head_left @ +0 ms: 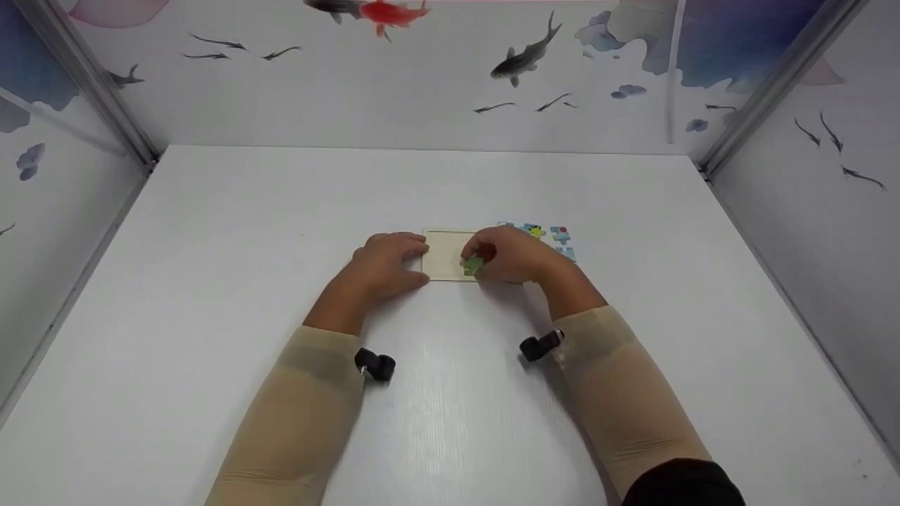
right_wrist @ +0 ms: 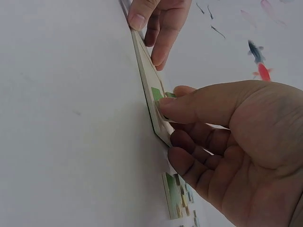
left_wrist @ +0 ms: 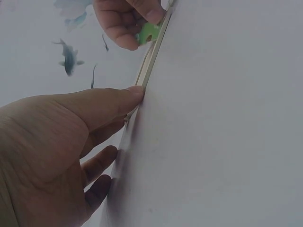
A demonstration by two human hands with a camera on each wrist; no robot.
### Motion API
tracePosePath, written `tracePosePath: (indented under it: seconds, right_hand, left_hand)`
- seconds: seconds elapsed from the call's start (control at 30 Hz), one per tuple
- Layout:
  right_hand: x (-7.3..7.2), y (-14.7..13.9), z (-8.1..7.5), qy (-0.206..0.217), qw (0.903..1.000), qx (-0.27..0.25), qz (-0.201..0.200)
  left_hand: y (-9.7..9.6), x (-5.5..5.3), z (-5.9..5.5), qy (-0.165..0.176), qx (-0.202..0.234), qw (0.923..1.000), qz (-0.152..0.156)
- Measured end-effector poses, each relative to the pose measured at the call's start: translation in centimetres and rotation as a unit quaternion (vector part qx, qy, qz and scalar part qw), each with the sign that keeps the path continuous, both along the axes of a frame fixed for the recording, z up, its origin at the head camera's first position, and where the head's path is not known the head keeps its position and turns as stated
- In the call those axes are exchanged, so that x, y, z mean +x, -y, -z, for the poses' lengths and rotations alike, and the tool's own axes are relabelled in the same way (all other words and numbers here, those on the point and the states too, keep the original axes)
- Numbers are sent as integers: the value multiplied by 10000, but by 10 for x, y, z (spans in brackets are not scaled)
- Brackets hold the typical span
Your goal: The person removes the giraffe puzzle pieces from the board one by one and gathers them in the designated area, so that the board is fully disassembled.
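Note:
A shallow, pale wooden puzzle tray (head_left: 443, 254) lies flat on the white table. My left hand (head_left: 387, 266) holds its left end, the thumb at the near corner and the fingers toward the far one. In the left wrist view the left thumb (left_wrist: 130, 94) rests against the tray's edge. Over the tray's right part, my right hand (head_left: 513, 254) pinches a green jigsaw piece (head_left: 472, 265) between thumb and fingers. The right wrist view shows this green piece (right_wrist: 156, 94) low at the tray, partly covered by the thumb. Whether it lies flat there, I cannot tell.
Several loose jigsaw pieces (head_left: 560, 234), mostly light blue, lie right of the tray, partly behind the right hand. Another green piece (right_wrist: 172, 196) shows among them in the right wrist view. White walls (head_left: 351, 105) with fish pictures enclose the table's back and sides.

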State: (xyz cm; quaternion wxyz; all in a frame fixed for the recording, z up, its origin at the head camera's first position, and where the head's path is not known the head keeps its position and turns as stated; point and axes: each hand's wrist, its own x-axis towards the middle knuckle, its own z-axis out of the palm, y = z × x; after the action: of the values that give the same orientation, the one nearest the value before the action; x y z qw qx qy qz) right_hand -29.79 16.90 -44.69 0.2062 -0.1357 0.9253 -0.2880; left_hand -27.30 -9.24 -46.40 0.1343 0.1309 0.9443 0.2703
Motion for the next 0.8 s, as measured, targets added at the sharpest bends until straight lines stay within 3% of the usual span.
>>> tracePosePath:
  seconds: [0.47, 0.8]
  right_hand:
    - [-1, -33, -22, 403, 9891, -1264, 641]
    - [-2, -100, -24, 537, 9872, -1001, 1118]
  left_hand:
    - [2, 0, -1, -40, 6, 10000, 7]
    - [0, 0, 0, -94, -32, 9999, 72]
